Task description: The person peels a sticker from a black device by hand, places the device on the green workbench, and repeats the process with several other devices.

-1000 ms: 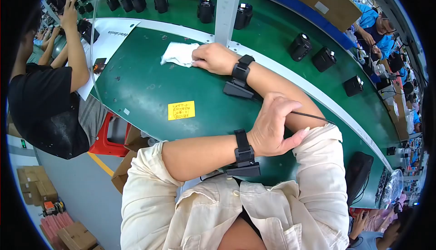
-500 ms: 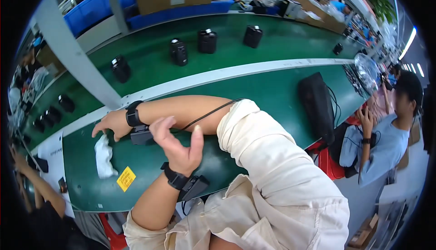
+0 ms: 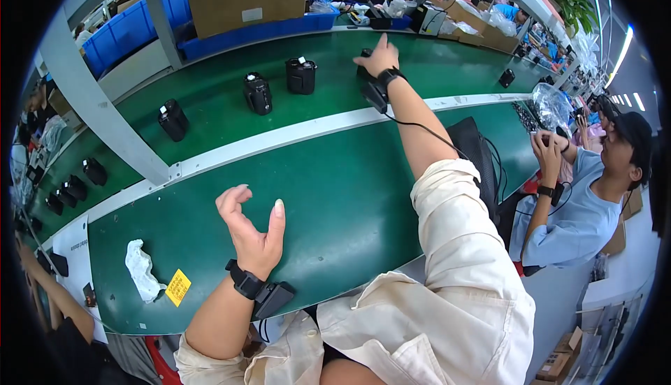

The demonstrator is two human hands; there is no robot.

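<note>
My right hand [image 3: 381, 56] reaches across to the far green surface, thumb and index finger apart, at a black boxy device [image 3: 363, 72]. The hand partly covers that device, and a firm hold on it does not show. More upright black devices with pale tops stand to its left: one nearby [image 3: 301, 76], another [image 3: 258, 94], and one farther left [image 3: 173, 120]. My left hand [image 3: 253, 235] hovers above the near green table [image 3: 335, 203], empty, with its thumb spread away from the bent fingers. Each wrist wears a black strap with a small black box.
A pale metal rail [image 3: 279, 139] and a post [image 3: 105, 98] divide the two surfaces. A crumpled white wrap [image 3: 142, 271] and a yellow note [image 3: 178, 288] lie left of my left hand. A black pouch [image 3: 470, 154] lies beside my right arm. A co-worker [image 3: 580, 189] sits right.
My right hand has swung from the far left, near the white wrap, across to the black device. My left hand stays over the near table. The view has shifted slightly.
</note>
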